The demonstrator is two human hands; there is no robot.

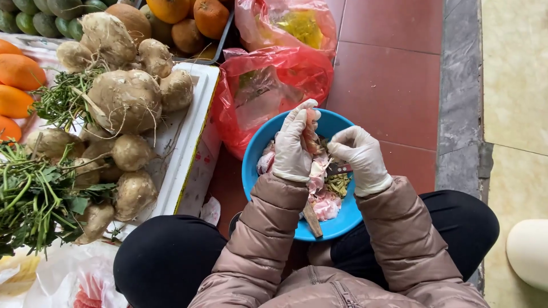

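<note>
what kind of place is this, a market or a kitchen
Most likely a street or market produce stall, not a kitchen. Pale round tubers are piled on a white tray, orange fruit lies beside them, and gloved hands work over a blue bowl on a tiled floor.

gloves: white | sleeves: puffy quilted mauve-brown jacket | trousers: black

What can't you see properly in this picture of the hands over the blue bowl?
Head view only:
- The pink piece in the left hand: mostly wrapped by gloved fingers.
- The knife at the right hand: its blade is largely covered by the hand.
- The blue bowl: its near rim is under the sleeves.
- The oranges: cut off by the top edge.
</note>
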